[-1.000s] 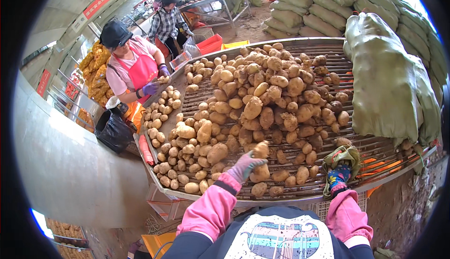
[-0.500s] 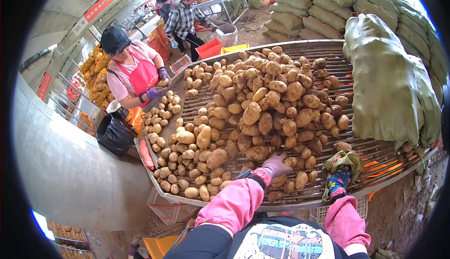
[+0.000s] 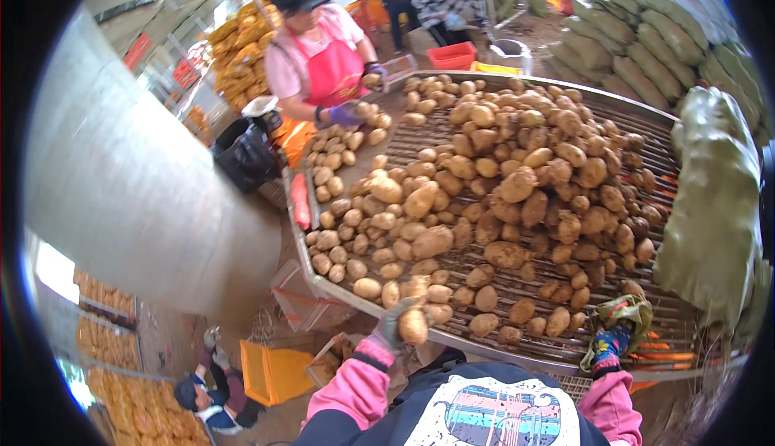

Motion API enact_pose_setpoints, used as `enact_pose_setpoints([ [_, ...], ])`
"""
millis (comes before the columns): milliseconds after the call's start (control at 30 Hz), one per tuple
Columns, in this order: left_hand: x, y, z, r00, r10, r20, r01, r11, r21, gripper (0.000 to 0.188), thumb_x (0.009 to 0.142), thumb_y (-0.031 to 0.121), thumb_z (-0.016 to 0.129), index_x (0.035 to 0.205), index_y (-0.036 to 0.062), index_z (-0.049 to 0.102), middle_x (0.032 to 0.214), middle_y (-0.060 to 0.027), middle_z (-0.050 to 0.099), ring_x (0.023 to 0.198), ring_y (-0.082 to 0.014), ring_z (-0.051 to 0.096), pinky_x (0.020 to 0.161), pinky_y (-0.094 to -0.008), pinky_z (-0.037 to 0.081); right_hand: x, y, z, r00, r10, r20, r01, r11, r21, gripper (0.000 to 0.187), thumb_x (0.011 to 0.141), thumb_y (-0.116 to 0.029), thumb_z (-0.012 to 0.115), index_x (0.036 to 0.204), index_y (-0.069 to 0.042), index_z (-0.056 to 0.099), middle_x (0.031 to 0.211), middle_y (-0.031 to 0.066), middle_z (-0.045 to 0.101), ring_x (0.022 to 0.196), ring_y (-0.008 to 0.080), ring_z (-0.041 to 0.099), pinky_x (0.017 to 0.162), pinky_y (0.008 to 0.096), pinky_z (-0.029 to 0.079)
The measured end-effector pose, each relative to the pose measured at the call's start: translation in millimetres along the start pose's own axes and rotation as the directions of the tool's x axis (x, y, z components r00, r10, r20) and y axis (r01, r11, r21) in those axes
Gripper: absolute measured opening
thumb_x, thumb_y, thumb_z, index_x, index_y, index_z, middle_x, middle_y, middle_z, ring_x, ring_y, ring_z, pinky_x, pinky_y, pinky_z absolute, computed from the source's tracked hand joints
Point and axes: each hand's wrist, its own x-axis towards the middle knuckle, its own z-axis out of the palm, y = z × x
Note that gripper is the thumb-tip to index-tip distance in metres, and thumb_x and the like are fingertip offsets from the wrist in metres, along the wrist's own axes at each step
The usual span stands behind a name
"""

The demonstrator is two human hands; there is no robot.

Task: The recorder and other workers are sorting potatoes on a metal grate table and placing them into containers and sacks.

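My left hand (image 3: 389, 329), in a greyish glove with a pink sleeve and dark wristband, is closed round a potato (image 3: 412, 327) at the table's near edge. My right hand (image 3: 613, 339), in a blue patterned covering, is at the near right of the slatted table. Bunched green cloth (image 3: 628, 315) covers its fingers, so their pose is hidden. One potato (image 3: 632, 288) lies against that cloth. A large heap of soil-marked potatoes (image 3: 557, 175) rests on the slats, and smaller ones (image 3: 355, 236) spread along the left side.
Across the table's left side, a person in a pink apron (image 3: 335, 71) handles potatoes. A full green sack (image 3: 706, 204) lies at the right edge. Stacked sacks (image 3: 646, 42) stand behind. A concrete pillar (image 3: 153, 180), yellow crate (image 3: 274, 373) and crouching person (image 3: 218, 397) are left.
My left hand has moved left and nearer from the heap and now holds a potato. The view has turned left. My right hand remains at the green cloth.
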Motion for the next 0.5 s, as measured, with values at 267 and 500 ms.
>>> enact_pose_setpoints([
  [267,-107.4,-52.4,-241.4,0.872,0.277,-0.403,-0.436,0.814,-0.383,0.045,0.086,0.042,0.062,0.118,0.0109,0.058,0.102,-0.0082,0.064,0.087,-0.0246,0.063,0.075,-0.0387,0.056,13.0,5.8,21.7,0.998,-0.056,-0.042,0.054,0.997,-0.046,0.043,0.095,-0.044,0.049,0.094,-0.005,0.066,0.084,0.0087,0.065,0.075,0.0253,0.058,0.066,0.037,0.047],
  [500,-84.9,-31.0,-237.6,0.425,0.313,-0.849,-0.665,0.744,-0.058,0.054,0.086,0.043,0.062,0.129,0.0108,0.052,0.121,-0.0078,0.057,0.104,-0.0242,0.057,0.091,-0.0364,0.05,14.7,-3.5,10.2,0.998,-0.065,-0.021,0.064,0.997,-0.046,0.041,0.095,-0.044,0.05,0.092,-0.006,0.066,0.084,0.0075,0.064,0.076,0.0231,0.057,0.068,0.0364,0.046],
])
